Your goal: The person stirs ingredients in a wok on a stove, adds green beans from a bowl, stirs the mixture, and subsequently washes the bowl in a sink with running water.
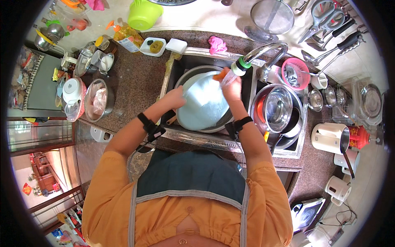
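Tilted in the left sink bowl is a large pale round basin [197,108], wet and shiny, resting in a wider metal basin [185,75]. At its left edge my left hand [176,98] grips the rim. My right hand [233,89] is at the upper right of the pale basin, holding an orange sponge or cloth [220,75] against it; the fingers are partly hidden by running water. That water falls from the chrome faucet [239,66] with a green and white nozzle, just above my right hand.
The right sink bowl holds a metal bowl [278,108] stacked with other cookware. A pink basket [295,74] stands behind it. On the left counter are a steel bowl [108,102] with bagged food and a soap bottle [128,38]. Scissors [324,19] and ladles hang at upper right.
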`<move>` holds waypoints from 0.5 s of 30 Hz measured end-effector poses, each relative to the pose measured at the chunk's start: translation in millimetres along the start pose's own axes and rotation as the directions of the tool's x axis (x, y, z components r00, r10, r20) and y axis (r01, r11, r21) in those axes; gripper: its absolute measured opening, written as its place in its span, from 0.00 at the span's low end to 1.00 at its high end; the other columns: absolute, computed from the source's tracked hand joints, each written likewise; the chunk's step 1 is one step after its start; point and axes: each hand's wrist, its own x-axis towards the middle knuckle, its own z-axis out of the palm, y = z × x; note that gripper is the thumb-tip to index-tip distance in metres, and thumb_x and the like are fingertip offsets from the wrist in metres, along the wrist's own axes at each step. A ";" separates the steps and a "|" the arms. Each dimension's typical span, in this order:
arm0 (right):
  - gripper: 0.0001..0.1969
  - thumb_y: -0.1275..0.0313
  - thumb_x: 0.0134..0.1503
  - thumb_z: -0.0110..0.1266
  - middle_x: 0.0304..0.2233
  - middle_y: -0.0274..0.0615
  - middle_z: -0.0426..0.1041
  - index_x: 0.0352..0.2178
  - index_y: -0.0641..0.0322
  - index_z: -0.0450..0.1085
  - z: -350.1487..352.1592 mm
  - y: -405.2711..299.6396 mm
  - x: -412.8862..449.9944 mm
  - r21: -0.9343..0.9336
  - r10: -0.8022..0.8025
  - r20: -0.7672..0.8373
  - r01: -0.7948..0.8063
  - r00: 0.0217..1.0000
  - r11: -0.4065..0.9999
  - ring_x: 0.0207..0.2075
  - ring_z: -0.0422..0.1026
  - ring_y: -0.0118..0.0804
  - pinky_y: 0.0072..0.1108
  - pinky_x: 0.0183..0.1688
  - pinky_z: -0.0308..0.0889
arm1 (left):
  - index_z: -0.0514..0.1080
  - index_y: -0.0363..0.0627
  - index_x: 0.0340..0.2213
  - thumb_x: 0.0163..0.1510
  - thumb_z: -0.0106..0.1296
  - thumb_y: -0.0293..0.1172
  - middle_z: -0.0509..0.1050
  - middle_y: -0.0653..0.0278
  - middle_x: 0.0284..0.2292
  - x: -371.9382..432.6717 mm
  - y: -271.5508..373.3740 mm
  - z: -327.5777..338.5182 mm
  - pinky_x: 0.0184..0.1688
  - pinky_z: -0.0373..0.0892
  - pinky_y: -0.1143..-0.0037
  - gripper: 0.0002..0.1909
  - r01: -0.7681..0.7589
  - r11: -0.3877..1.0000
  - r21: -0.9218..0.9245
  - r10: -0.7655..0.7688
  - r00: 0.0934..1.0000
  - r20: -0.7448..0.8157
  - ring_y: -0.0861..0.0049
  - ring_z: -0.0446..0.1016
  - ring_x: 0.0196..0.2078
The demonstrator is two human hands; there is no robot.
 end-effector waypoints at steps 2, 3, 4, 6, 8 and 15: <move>0.19 0.78 0.49 0.53 0.45 0.47 0.72 0.45 0.53 0.70 5.8 -37.6 -2.7 0.070 -0.115 0.005 0.114 0.993 0.991 0.41 0.73 0.51 0.35 0.44 0.70 | 0.58 0.26 0.53 0.46 0.46 0.28 0.73 0.35 0.39 16.0 21.1 2.0 0.33 0.75 0.63 0.31 0.081 0.997 -0.007 -0.080 0.994 0.078 0.49 0.76 0.43; 0.22 0.81 0.45 0.56 0.45 0.48 0.72 0.45 0.59 0.70 7.9 -51.9 -7.0 0.103 -0.245 -0.016 0.246 0.969 0.964 0.44 0.71 0.50 0.35 0.46 0.69 | 0.60 0.27 0.51 0.46 0.46 0.28 0.74 0.36 0.39 21.5 28.4 3.0 0.31 0.76 0.63 0.30 0.178 0.984 -0.010 -0.174 0.973 0.154 0.50 0.76 0.43; 0.22 0.82 0.46 0.55 0.44 0.47 0.72 0.45 0.59 0.70 5.1 -67.8 -10.7 0.160 -0.346 0.003 0.341 0.938 0.926 0.42 0.72 0.48 0.33 0.44 0.69 | 0.60 0.27 0.51 0.46 0.46 0.28 0.74 0.36 0.39 22.7 28.7 3.7 0.31 0.76 0.63 0.30 0.182 0.983 -0.011 -0.178 0.973 0.150 0.50 0.76 0.43; 0.22 0.83 0.46 0.54 0.43 0.47 0.72 0.45 0.58 0.70 1.7 -73.2 -12.4 0.215 -0.440 0.012 0.428 0.898 0.878 0.40 0.73 0.46 0.31 0.42 0.70 | 0.59 0.26 0.52 0.46 0.47 0.26 0.73 0.38 0.42 22.6 31.4 6.2 0.28 0.78 0.63 0.30 0.216 0.963 -0.160 -0.186 0.966 0.182 0.51 0.76 0.43; 0.18 0.83 0.50 0.53 0.41 0.46 0.73 0.45 0.58 0.70 4.1 -48.3 -19.4 0.372 0.012 0.054 -0.032 0.998 0.928 0.33 0.76 0.44 0.28 0.35 0.73 | 0.60 0.30 0.52 0.44 0.50 0.26 0.73 0.42 0.43 15.1 44.7 6.0 0.30 0.77 0.63 0.31 0.279 0.923 -0.267 -0.227 0.951 0.208 0.53 0.77 0.42; 0.21 0.80 0.53 0.54 0.47 0.36 0.69 0.50 0.56 0.68 25.1 -82.1 -41.0 0.713 0.160 0.634 -0.652 0.757 0.259 0.45 0.70 0.31 0.22 0.46 0.67 | 0.57 0.44 0.57 0.42 0.54 0.23 0.70 0.52 0.46 0.4 34.0 6.1 0.33 0.79 0.66 0.38 0.322 0.624 -0.712 -0.038 0.923 0.383 0.63 0.75 0.44</move>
